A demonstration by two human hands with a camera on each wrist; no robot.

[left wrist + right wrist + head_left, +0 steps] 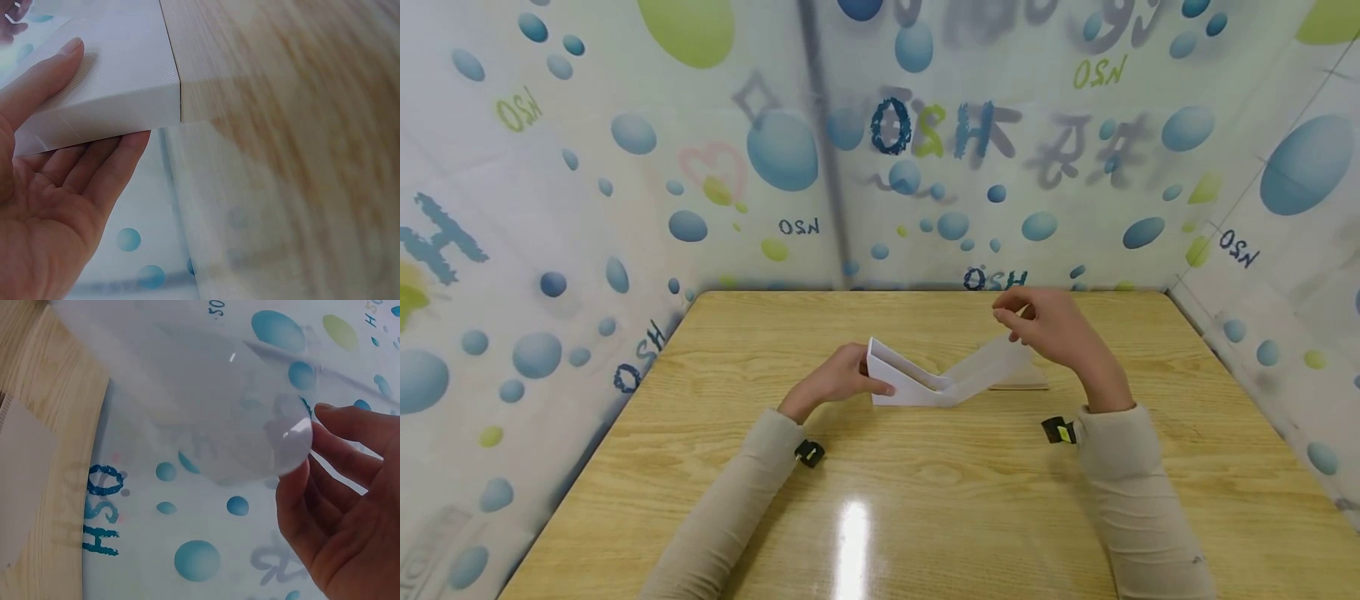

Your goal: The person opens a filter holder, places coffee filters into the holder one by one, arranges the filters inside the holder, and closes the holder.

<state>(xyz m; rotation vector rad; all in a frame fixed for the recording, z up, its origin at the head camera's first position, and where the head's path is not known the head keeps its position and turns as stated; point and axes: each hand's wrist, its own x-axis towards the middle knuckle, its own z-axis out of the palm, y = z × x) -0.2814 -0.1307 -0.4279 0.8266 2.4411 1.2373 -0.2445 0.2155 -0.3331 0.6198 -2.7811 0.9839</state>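
Observation:
In the head view, my left hand (pixel 842 375) grips a slim white box (pixel 906 385) by its left end, thumb on the near face. The box's long top side is open. Up close in the left wrist view, the box (pixel 125 75) has a finely ribbed face, and the fingers (pixel 106 162) lie along its narrow side. From the box's right end a translucent plastic flap (pixel 988 367) bends up to the right. My right hand (pixel 1048 325) pinches the flap's rounded end (pixel 290 440) between thumb and fingers.
A flat, pale, thin item (pixel 1021 381) lies on the wooden table (pixel 925 483) behind the flap, partly covered by it. A wall sheet printed with blue and green drops (pixel 782 150) stands along the table's back and sides.

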